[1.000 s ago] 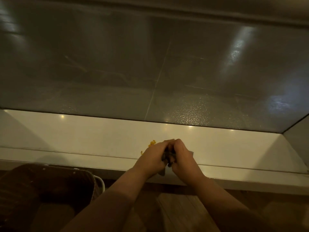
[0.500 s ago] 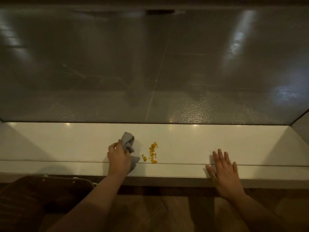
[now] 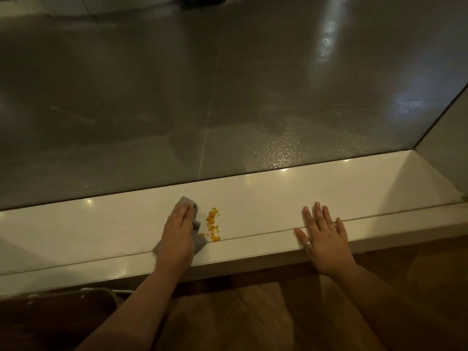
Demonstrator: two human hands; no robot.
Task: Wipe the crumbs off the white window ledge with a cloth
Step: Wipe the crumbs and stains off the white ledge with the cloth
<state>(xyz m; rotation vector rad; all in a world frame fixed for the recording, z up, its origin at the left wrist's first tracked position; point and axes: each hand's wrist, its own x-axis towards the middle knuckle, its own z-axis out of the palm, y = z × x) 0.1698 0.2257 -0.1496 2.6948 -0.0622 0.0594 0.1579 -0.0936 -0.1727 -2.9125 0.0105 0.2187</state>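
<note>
Small yellow-orange crumbs [image 3: 213,225] lay clustered on the glossy white window ledge [image 3: 266,198], long axis front to back, just right of the crumpled grey cloth [image 3: 200,243]. The left hand [image 3: 177,236], the nearer one, pressed the cloth flat with straight fingers. The right hand [image 3: 325,239] rested flat, fingers spread and holding nothing, well apart.

Occluded and cropped items

The left hand [image 3: 177,236] hides most of the cloth [image 3: 200,243]; only 2 edge areas show. The window ledge [image 3: 253,198] is cropped at the left edge. The crumbs [image 3: 213,225] are too small to count. The dark object [image 3: 50,317] at lower left is cropped, dim and unidentifiable.
</note>
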